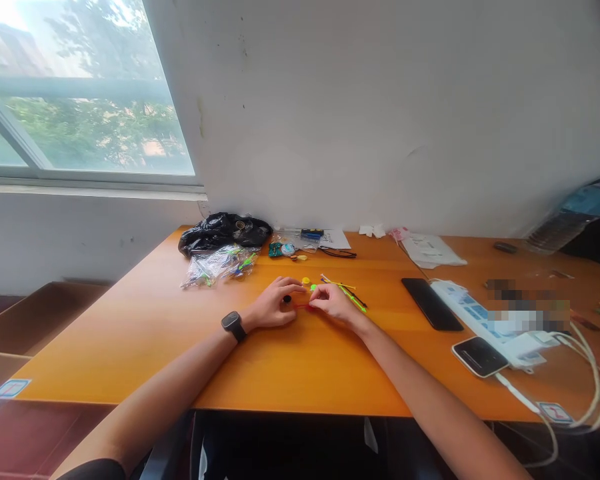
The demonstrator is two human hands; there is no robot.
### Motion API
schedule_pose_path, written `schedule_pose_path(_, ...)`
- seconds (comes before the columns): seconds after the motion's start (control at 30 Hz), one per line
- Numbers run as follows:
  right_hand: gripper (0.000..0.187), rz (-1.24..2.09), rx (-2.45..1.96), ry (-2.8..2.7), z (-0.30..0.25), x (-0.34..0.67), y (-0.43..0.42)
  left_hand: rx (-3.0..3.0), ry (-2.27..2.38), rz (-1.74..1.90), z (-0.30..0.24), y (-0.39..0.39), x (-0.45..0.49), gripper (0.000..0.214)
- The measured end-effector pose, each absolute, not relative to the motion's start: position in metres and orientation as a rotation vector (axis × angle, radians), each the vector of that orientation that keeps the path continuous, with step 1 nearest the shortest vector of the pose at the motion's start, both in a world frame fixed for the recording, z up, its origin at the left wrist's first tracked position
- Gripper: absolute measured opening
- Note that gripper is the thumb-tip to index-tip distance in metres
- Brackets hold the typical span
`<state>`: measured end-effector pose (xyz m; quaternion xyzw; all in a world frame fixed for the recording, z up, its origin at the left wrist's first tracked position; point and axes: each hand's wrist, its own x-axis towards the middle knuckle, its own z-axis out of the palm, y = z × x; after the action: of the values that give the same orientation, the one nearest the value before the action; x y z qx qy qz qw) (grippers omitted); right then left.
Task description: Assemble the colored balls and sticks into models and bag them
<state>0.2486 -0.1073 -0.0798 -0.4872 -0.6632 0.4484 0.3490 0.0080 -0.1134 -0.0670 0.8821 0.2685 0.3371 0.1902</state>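
Observation:
My right hand (pixel 334 303) is closed in a pinch on a thin red stick (pixel 303 306) just above the table. The stick's other end reaches toward my left hand (pixel 275 303), whose thumb and fingers curve apart. A small black round piece (pixel 287 299) shows in the gap of that hand; whether it is touched I cannot tell. Just beyond the fingertips lie a yellow round piece (pixel 305 281) and a bright green piece (pixel 313 287). Several thin sticks in yellow, green and black, among them a green stick (pixel 353 299), lie beside my right hand.
A clear bag of colourful parts (pixel 223 265) and a black plastic bag (pixel 225 233) lie at the back left. Dark glasses (pixel 337 253) rest near the wall. To the right are a black phone (pixel 431 304), a white power strip (pixel 473 320) and a cabled phone (pixel 480 357).

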Motion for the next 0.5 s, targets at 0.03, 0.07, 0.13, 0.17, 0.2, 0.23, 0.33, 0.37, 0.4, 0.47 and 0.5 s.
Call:
schedule_pose_path(0.03, 0.012, 1.163, -1.259, -1.720, -0.0796, 0.2488, -0.1069, 2.487, 0.752, 0.931, -0.0656, -0.1144, 0.0084, 0.051)
schedule_pose_path(0.07, 0.011, 1.170, -1.256, -1.719, -0.0792, 0.2492, -0.1066, 2.491, 0.751, 0.924, -0.0650, -0.1152, 0.0090, 0.048)
schedule_pose_path(0.13, 0.011, 1.197, -1.240, -1.724, -0.0783, 0.2504, -0.1060, 2.494, 0.761, 0.936, -0.0656, -0.1157, 0.0101, 0.044)
schedule_pose_path(0.17, 0.011, 1.210, -1.233, -1.729, -0.0780, 0.2509, -0.1056, 2.496, 0.768, 0.942, -0.0667, -0.1155, 0.0105, 0.045)
schedule_pose_path(0.2, 0.011, 1.217, -1.231, -1.735, -0.0778, 0.2512, -0.1051, 2.500, 0.775, 0.944, -0.0679, -0.1150, 0.0107, 0.046)
schedule_pose_path(0.23, 0.010, 1.217, -1.234, -1.743, -0.0777, 0.2511, -0.1046, 2.505, 0.781, 0.944, -0.0689, -0.1144, 0.0106, 0.046)
schedule_pose_path(0.33, 0.010, 1.201, -1.259, -1.765, -0.0780, 0.2497, -0.1040, 2.523, 0.803, 0.940, -0.0700, -0.1130, 0.0086, 0.048)
schedule_pose_path(0.37, 0.010, 1.196, -1.266, -1.771, -0.0781, 0.2493, -0.1045, 2.531, 0.810, 0.930, -0.0696, -0.1128, 0.0076, 0.052)
schedule_pose_path(0.4, 0.010, 1.188, -1.271, -1.777, -0.0781, 0.2491, -0.1054, 2.540, 0.813, 0.908, -0.0691, -0.1126, 0.0067, 0.057)
schedule_pose_path(0.47, 0.011, 1.159, -1.266, -1.811, -0.0777, 0.2503, -0.1085, 2.559, 0.818, 0.853, -0.0684, -0.1119, 0.0052, 0.060)
schedule_pose_path(0.5, 0.011, 1.137, -1.254, -1.833, -0.0774, 0.2516, -0.1103, 2.567, 0.825, 0.833, -0.0687, -0.1109, 0.0045, 0.059)
